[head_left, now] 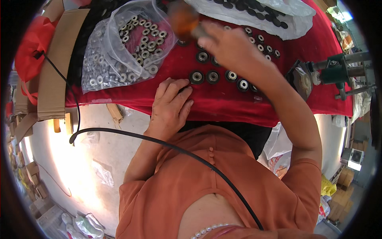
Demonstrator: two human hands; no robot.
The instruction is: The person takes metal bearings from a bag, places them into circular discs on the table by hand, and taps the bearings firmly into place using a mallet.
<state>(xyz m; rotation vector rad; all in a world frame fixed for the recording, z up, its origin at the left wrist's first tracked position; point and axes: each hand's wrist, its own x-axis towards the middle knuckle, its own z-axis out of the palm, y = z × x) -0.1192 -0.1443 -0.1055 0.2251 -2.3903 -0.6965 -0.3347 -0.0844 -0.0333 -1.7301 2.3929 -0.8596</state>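
Observation:
My right hand (234,47) is closed round the short grey handle of a mallet (184,23). Its amber head, smeared by motion, is above the far middle of the red-covered table (167,105). My left hand (170,101) lies at the table's near edge with its fingers loosely apart and holds nothing. Its index fingertip is at the rim of a black wheel with a metal bearing in its middle (196,77). A similar wheel (213,77) sits just to the right. Several more lie in rows under and beyond my right forearm, which hides some of them.
An open clear bag of loose metal bearings (150,44) stands on the left. Black discs (260,16) lie on a white plastic sheet (296,30) at the back. A green metal clamp-like device (333,74) is at the right edge. A black cable (147,138) crosses in front of me.

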